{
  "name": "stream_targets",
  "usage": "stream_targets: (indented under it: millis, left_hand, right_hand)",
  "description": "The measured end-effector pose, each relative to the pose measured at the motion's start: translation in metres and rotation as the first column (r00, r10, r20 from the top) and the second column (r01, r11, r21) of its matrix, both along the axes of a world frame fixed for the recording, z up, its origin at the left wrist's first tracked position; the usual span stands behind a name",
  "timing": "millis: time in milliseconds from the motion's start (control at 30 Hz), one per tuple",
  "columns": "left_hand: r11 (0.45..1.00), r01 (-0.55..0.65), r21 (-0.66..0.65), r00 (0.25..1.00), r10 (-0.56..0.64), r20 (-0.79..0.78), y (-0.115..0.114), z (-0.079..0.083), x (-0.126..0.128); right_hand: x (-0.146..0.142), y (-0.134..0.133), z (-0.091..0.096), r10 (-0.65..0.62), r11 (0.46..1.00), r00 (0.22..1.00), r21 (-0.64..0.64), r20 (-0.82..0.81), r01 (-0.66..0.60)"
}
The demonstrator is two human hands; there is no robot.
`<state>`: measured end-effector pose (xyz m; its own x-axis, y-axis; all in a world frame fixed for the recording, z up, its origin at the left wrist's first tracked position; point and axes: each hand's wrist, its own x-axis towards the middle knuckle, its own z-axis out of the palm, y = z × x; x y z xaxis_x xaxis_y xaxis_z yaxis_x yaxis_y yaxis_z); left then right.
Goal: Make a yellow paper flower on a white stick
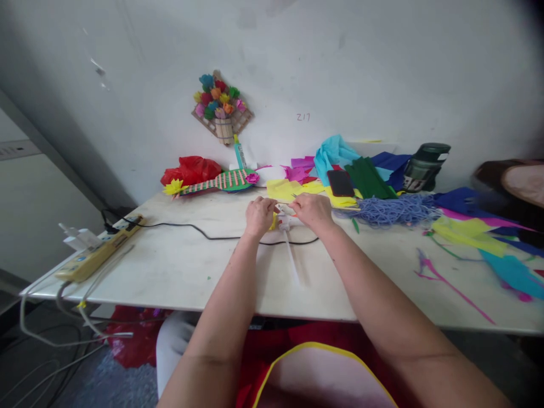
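Over the middle of the table, my left hand (260,216) and my right hand (313,211) are held close together, fingers pinched. Between their fingertips runs a thin, dark strand (283,203), too small to name surely. A small yellow piece (273,222) shows beside my left fingers. Just below the hands lies a whitish tool (285,220), partly hidden, that looks like a glue gun. From it a long translucent white stick (292,258) points toward me.
A black cable (204,231) crosses the table from the power strip (100,249) at left. Behind stand a paper-decorated guitar shape (223,181), coloured crepe paper (368,177), a phone (340,183) and a dark jar (426,167). Shredded purple paper (391,211) lies right.
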<state>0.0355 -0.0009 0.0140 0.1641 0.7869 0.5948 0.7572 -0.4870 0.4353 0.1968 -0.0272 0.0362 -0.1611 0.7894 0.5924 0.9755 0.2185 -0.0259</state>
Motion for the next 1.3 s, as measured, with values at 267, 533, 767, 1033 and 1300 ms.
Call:
stream_targets:
  millis: [267,533,767,1033,1300]
  left_hand:
    - [0.957,0.204,-0.206,0.854,-0.072,0.515,0.006,-0.007,0.004]
    - [0.818,0.555,-0.15,0.614,-0.281,0.737,0.004,-0.005,0.002]
    - [0.975,0.188,-0.116,0.928,-0.138,0.346,0.011,-0.009,0.002]
    - [0.998,-0.048,-0.027,0.995,0.05,0.085,0.002,-0.005,0.004]
    - [0.989,0.087,-0.123,0.935,-0.038,0.353,0.007,-0.009,0.007]
  right_hand:
    - [-0.002,0.0,-0.001,0.026,0.999,0.998,0.023,-0.052,-0.025]
    - [0.002,-0.001,0.003,0.007,1.0,0.997,0.017,-0.076,-0.006]
    - [0.002,-0.002,0.004,-0.012,0.999,0.999,-0.047,-0.052,0.01]
    - [-0.002,-0.004,0.002,-0.022,0.998,1.0,-0.052,-0.017,0.021]
    - [-0.004,-0.002,0.003,-0.045,0.997,0.997,-0.065,-0.059,0.041]
